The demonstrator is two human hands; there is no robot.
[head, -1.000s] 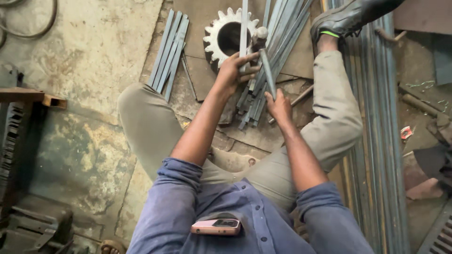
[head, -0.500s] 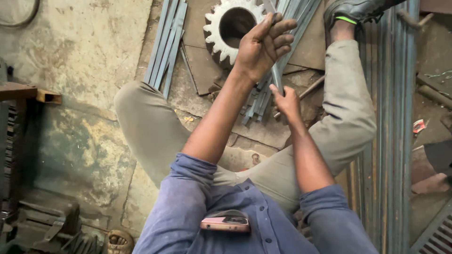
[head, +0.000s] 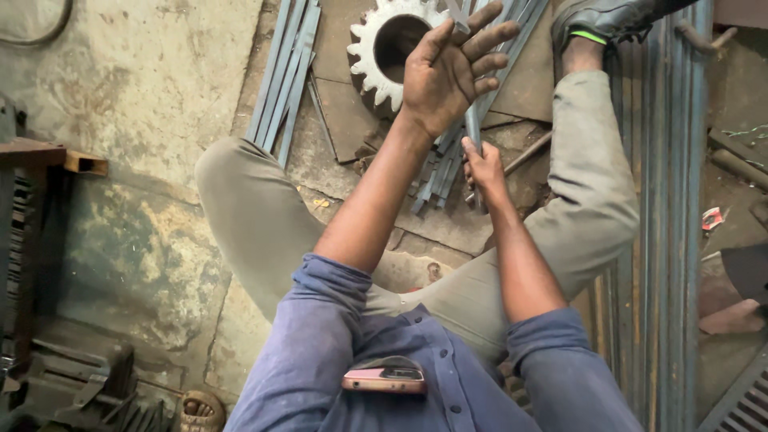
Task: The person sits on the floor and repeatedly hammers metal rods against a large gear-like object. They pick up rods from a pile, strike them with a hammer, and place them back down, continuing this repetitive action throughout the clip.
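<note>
Since the earlier frame, left hand (head: 448,72) is lifting off the metal strip (head: 474,132), fingers spread, released, upper centre. Right hand (head: 482,166) is clenching the strip's lower end, apparently upright, beside the gear wheel (head: 384,44).

We see a grey steel strip (head: 474,132) in the right hand (head: 483,168), a whitish-grey gear (head: 376,50) with a dark bore beyond the left hand (head: 448,72), and dull blue-grey bars (head: 284,76) on the floor (head: 136,88), which is mottled grey-beige with greenish stains. Our sleeves (head: 320,336) are faded blue-violet, the trousers (head: 248,216) khaki-olive, the shoe (head: 604,20) black with a green edge stripe. The phone (head: 384,378) in the shirt pocket is pink and black. The long rods (head: 672,160) at the right are blue-grey with rust streaks.
</note>
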